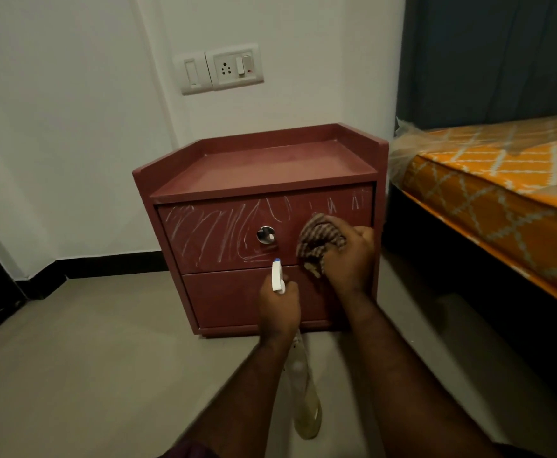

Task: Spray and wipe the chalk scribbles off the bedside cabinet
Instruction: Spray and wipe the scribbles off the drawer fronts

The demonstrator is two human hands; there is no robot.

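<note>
Open floor (88,342) left of the cabinet (257,166); the bed (501,200) crowds its right side.

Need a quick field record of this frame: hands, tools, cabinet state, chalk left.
left hand: grips a white-headed spray bottle with yellowish liquid, nozzle toward the cabinet
right hand: presses a brown checked cloth on the top drawer's right side
cabinet: reddish-brown two-drawer wooden bedside cabinet, on the floor beside an orange patterned mattress
chalk: white chalk scribbles cover the top drawer left of the round chrome knob; a few marks remain upper right
lower drawer: no chalk visible
</note>
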